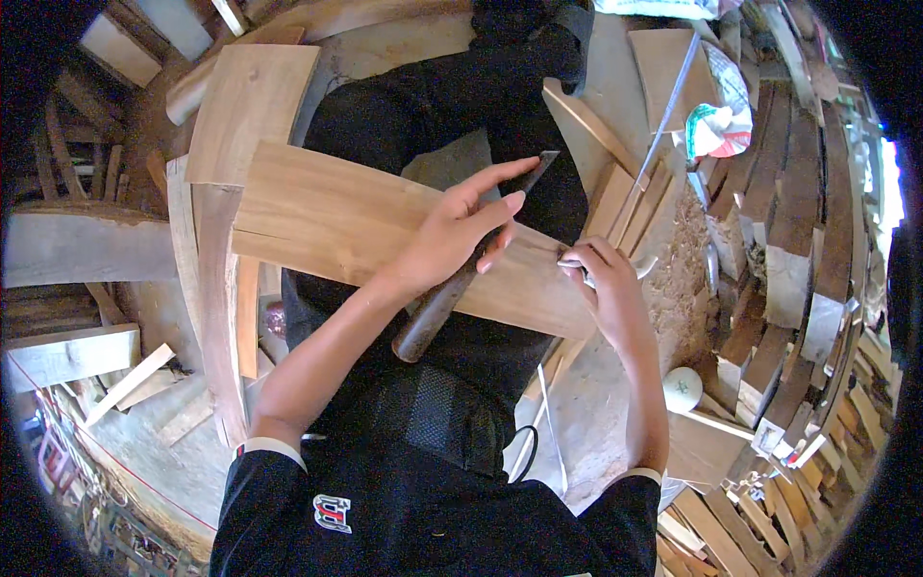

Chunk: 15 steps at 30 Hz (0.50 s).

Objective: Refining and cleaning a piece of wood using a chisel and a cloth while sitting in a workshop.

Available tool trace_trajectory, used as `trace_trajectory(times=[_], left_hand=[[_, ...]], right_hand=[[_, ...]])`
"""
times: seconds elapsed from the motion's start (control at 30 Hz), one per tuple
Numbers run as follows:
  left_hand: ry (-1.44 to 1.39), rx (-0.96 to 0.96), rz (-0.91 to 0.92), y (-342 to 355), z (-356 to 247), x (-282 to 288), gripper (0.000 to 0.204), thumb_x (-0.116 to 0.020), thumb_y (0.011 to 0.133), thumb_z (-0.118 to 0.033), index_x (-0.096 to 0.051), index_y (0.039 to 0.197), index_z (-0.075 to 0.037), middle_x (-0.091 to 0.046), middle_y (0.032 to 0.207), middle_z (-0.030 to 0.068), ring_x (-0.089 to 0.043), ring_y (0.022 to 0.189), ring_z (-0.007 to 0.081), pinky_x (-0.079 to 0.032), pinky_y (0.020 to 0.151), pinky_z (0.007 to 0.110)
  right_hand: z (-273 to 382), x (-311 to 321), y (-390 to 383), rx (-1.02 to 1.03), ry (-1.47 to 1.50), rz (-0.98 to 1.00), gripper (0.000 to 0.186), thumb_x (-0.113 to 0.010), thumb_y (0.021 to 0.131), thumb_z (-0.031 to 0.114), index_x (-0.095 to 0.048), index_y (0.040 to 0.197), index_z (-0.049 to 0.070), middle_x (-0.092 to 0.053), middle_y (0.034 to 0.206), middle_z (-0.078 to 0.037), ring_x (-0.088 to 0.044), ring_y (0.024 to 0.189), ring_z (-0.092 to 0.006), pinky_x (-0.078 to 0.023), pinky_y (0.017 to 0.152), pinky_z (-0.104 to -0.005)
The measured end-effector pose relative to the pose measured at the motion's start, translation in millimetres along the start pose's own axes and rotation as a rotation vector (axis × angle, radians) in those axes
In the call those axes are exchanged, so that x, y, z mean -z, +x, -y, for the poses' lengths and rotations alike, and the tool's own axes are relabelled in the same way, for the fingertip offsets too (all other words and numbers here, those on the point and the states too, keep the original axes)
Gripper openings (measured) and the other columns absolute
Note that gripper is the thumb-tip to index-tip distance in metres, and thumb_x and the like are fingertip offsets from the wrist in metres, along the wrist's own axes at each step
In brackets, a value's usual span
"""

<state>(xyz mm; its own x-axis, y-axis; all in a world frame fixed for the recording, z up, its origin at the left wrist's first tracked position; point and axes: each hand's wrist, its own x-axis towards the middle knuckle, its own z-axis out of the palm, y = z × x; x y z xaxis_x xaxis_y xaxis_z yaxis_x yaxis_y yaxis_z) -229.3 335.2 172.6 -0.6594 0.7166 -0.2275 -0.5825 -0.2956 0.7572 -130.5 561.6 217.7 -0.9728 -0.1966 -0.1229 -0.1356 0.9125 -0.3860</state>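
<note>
A wide light-brown board lies crosswise over my dark-trousered legs, with a crack near its right part. My left hand holds a long dark metal tool like a chisel, slanting across the board, my index finger stretched toward its flat tip and the other fingers loosely curled round it. Near the board's right end, my right hand is closed on a small silvery metal tool, whose exact kind I cannot make out.
Upright and crossed planks stand at the left. Stacked timber fills the right, beside sawdust, a pale round object and a coloured cloth or bag. Behind my legs lie narrow wood pieces.
</note>
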Motion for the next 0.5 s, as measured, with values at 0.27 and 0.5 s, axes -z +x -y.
trace_trajectory(times=[0.27,0.5], left_hand=[[0.008,-0.002,-0.002,-0.7,-0.6,-0.1,0.047,-0.049,0.104,-0.024,-0.039,0.149,-0.016,-0.049,0.068,-0.0008,-0.041,0.049,0.0049,-0.034,0.044,0.019],[-0.003,0.002,-0.001,-2.1,-1.5,-2.4,0.047,-0.049,0.104,-0.024,-0.039,0.149,-0.016,-0.05,0.068,-0.0007,-0.041,0.05,0.0051,-0.035,0.045,0.019]], right_hand=[[-1.9,4.1,11.8,-0.161,0.236,0.045,0.017,-0.069,0.085,0.006,-0.059,0.099,0.007,-0.062,0.093,-0.009,-0.064,0.088,-0.0326,-0.051,0.075,-0.0406],[-1.0,6.3,6.5,0.011,0.061,0.073,0.012,-0.069,0.084,0.0,-0.062,0.093,0.002,-0.059,0.094,-0.011,-0.063,0.088,-0.029,-0.05,0.076,-0.037]])
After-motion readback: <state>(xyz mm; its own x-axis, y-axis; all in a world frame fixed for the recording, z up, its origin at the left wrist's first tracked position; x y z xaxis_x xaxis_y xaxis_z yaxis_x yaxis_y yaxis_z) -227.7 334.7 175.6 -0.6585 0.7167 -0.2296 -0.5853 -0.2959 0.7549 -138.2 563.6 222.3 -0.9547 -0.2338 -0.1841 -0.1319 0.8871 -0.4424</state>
